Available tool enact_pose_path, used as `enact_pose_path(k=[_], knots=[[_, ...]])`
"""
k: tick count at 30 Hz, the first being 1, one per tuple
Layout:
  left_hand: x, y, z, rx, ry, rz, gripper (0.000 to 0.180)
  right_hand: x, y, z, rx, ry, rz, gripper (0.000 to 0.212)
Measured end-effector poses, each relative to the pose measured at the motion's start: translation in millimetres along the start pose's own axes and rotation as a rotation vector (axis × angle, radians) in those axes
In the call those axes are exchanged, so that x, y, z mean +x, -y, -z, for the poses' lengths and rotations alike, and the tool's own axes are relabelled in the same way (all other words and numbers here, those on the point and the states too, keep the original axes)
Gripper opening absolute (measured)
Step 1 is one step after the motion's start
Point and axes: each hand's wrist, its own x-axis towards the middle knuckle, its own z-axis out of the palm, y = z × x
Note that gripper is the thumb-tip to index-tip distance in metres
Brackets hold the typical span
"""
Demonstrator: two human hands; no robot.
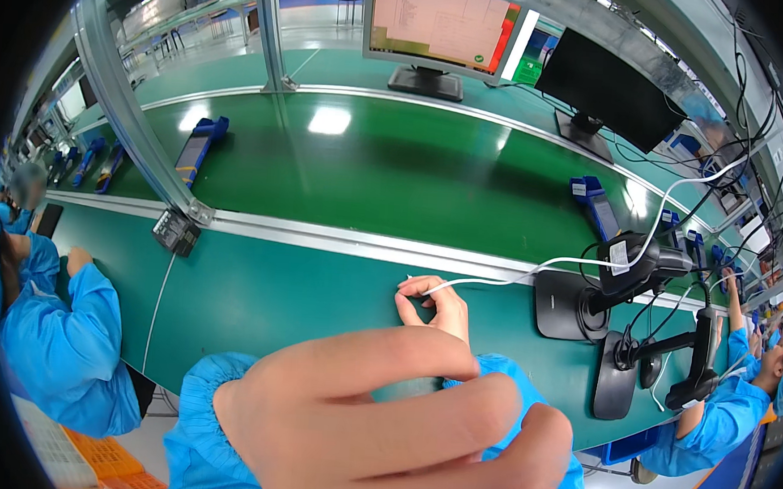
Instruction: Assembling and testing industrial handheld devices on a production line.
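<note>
Nearest the camera is my left hand point(354, 413), back uppermost, reaching in from the near left. Its fingers are loosely curled with narrow gaps between them; the palm side is hidden, so I cannot tell whether it holds anything.

Beyond it, near the middle of the green worktop point(255, 281), my right hand point(445, 315) appears to pinch a white cable point(488, 281) close to its end, thumb against forefinger. From there the cable runs right, passes across the far black scanner point(628, 268) and climbs to the far right. A near black scanner point(703, 353) stands to its right, with a black mouse point(649, 370) between the stands.

Across the metal rail point(347, 239), I note a blue-cased handheld device point(202, 148) on the far left and a second handheld device point(595, 208) on the right. Co-workers in blue sleeves are on both sides.

I judge the step in hand to be holding and steadying the cable end. Any next move calls for a secure pinch and enough slack to avoid tugging at the scanners.
</note>
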Motion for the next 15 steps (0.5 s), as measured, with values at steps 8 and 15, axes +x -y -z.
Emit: enact_pose_path(k=[8,15], knots=[[-22,-11,-4,-0.034,0.048,0.12,0.033,-2,-2,2,-0.003,0.004,-0.038,0.011],[-26,-16,-7,-0.066,0.081,0.184,0.031,1,1,4,0.017,0.012,-0.03,0.011]])
